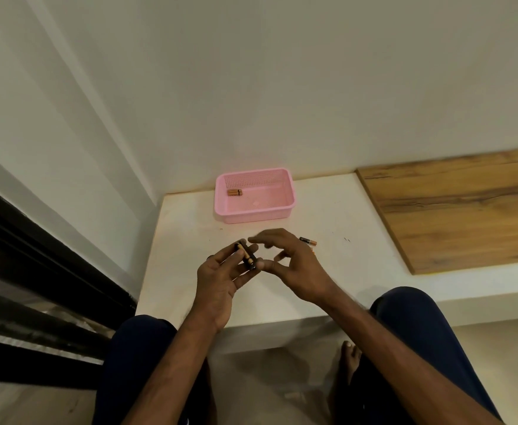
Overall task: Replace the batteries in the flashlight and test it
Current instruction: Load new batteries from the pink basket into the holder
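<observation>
- A person sits at a white surface (187, 237) set in a corner, seen from above over their own arms and knees.
- The left hand (221, 280) is raised just above the surface, palm turned up. Its fingers and thumb curl round a small dark cylinder (247, 256) with a copper band, tilted on end. It looks like a battery or a battery holder, but I cannot tell which.
- The right hand (294, 265) hovers just beside it, holding nothing. Its fingers are arched and spread, the forefinger reaching over the cylinder's top and the thumb near its lower end.
- The flashlight body is not plainly in view.
- A loose battery (307, 240), black and copper, lies on the surface just beyond the right hand.
- A pink basket (253, 217) stands farther back against the wall, with one copper battery lying in its left rear corner.
- A wooden board (454, 210) covers the surface to the right, well apart from the hands.
- A bare foot (349, 357) rests on the floor below.
</observation>
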